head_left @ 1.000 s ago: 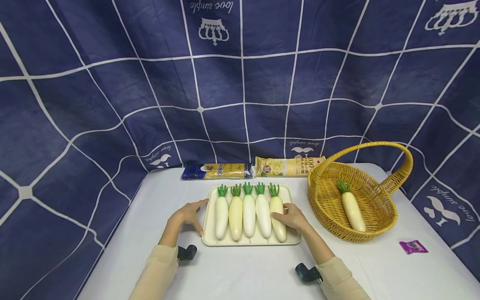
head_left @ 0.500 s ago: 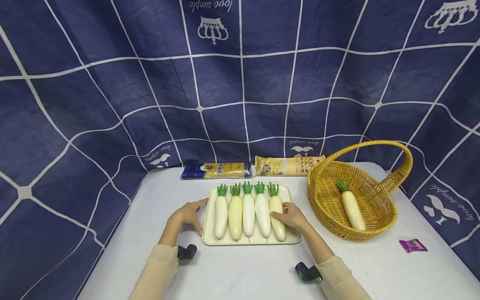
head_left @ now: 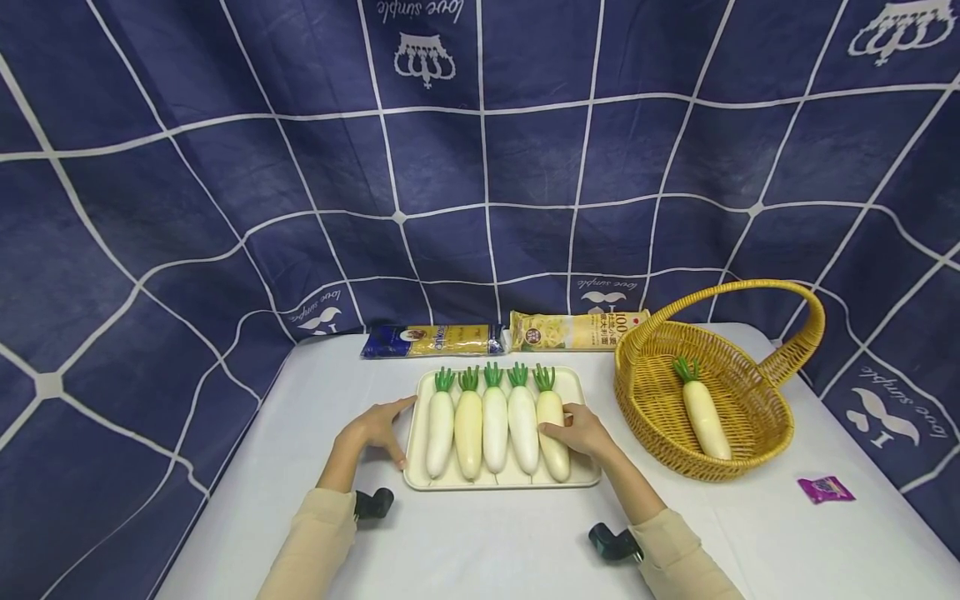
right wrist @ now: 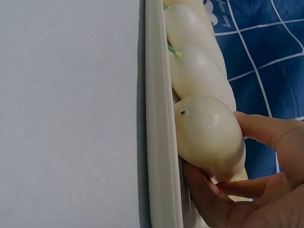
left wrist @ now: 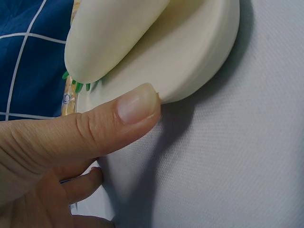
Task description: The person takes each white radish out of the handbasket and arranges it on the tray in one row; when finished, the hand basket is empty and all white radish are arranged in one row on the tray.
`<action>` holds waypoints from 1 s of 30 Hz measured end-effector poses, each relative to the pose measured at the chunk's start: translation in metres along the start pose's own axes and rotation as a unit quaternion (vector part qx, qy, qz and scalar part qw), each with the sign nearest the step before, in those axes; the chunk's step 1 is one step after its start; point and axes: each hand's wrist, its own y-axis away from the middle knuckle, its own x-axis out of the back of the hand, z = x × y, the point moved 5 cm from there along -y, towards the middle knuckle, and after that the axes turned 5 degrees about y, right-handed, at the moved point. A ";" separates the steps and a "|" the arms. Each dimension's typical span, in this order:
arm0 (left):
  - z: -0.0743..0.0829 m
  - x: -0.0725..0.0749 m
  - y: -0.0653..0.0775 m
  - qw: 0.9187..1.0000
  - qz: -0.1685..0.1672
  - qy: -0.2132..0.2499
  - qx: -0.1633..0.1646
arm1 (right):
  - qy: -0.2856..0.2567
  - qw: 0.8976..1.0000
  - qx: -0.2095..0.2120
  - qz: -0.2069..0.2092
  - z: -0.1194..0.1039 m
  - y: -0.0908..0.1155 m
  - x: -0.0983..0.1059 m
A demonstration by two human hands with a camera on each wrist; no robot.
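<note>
Several white radishes with green leaf stubs lie side by side on a cream tray (head_left: 585, 477), leaves toward the back. My right hand (head_left: 583, 430) holds the rightmost radish (head_left: 553, 454), thumb on its left side and fingers on its right. In the right wrist view that radish (right wrist: 209, 128) shows its rounded tip close against the tray's rim. My left hand (head_left: 372, 428) is spread along the tray's left edge, with the thumb (left wrist: 137, 107) touching the front left corner in the left wrist view. The leftmost radish (head_left: 440, 433) lies just inside that edge.
A yellow wicker basket (head_left: 633, 417) with a tall handle stands at the right, with one radish (head_left: 707, 421) in it. Two pasta packets, one blue and yellow (head_left: 435, 342), one pale yellow (head_left: 577, 332), lie behind the tray. A small purple packet (head_left: 826, 490) lies far right.
The radishes on the tray have shifted slightly to the left, and my right hand has moved a little left with the rightmost one. My left hand stays at the tray's edge.
</note>
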 end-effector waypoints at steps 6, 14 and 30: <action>0.001 0.001 0.000 1.000 0.001 -0.006 0.003 | 0.001 1.000 0.003 -0.002 -0.003 0.001 0.001; 0.002 0.000 0.000 1.000 0.002 -0.003 0.000 | -0.002 1.000 0.000 0.001 -0.005 0.003 0.001; 0.003 0.001 0.002 1.000 0.002 -0.001 0.000 | -0.024 1.000 -0.008 0.008 0.001 0.003 -0.002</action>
